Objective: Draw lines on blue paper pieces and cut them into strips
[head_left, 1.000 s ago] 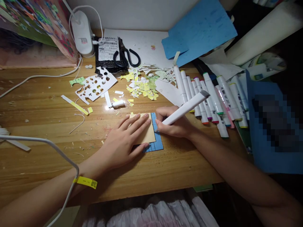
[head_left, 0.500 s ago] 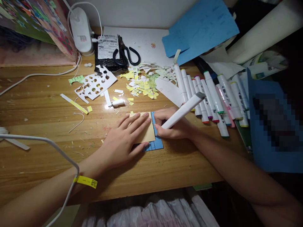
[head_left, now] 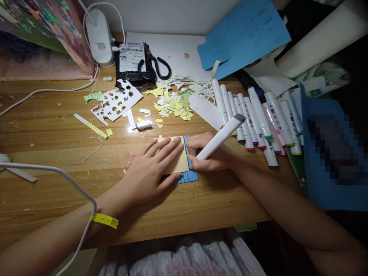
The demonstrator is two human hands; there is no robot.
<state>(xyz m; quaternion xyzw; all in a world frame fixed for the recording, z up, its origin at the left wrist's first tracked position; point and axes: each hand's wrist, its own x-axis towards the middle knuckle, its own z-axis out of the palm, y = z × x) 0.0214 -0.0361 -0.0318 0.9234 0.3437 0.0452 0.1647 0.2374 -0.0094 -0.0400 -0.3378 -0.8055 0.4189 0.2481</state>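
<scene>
My left hand [head_left: 153, 166] lies flat with its fingers stretched over a cream paper square [head_left: 179, 161], pressing it down. Under that square is a blue card [head_left: 191, 176] with dark lines along its lower edge; its right and lower margins show. My right hand [head_left: 208, 151] grips a white marker [head_left: 222, 136] with a grey end, slanting up to the right. The marker's tip is hidden behind my fingers, close to the square's right edge on the blue strip.
Several markers [head_left: 255, 119] lie to the right. Paper scraps [head_left: 174, 101], a hole-cut white sheet [head_left: 117, 101] and black-handled scissors [head_left: 153, 65] are farther back. Blue sheets [head_left: 244, 34] rest at the back right. A white cable [head_left: 69, 178] passes over my left forearm.
The marker's upper end has tipped slightly left and down in my right hand. My left hand and the papers have stayed in place.
</scene>
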